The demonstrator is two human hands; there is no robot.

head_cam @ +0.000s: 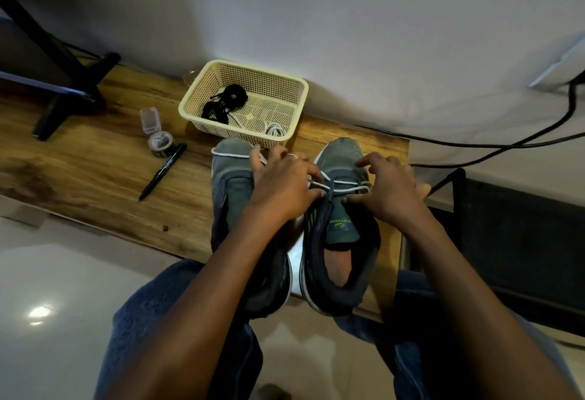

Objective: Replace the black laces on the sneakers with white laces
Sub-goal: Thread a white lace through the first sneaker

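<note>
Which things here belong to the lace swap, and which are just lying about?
Job:
right sneaker, white lace partly threaded
left sneaker
basket holding black laces and a spare white lace
left hand, right hand

Lying about:
black marker
tape roll
clear plastic box
black cables

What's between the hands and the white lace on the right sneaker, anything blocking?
Nothing visible. Both the left hand and right hand are already at the white lace across the right sneaker; left fingers sit on the lace crossings. The basket and marker lie clear of the work.
</note>
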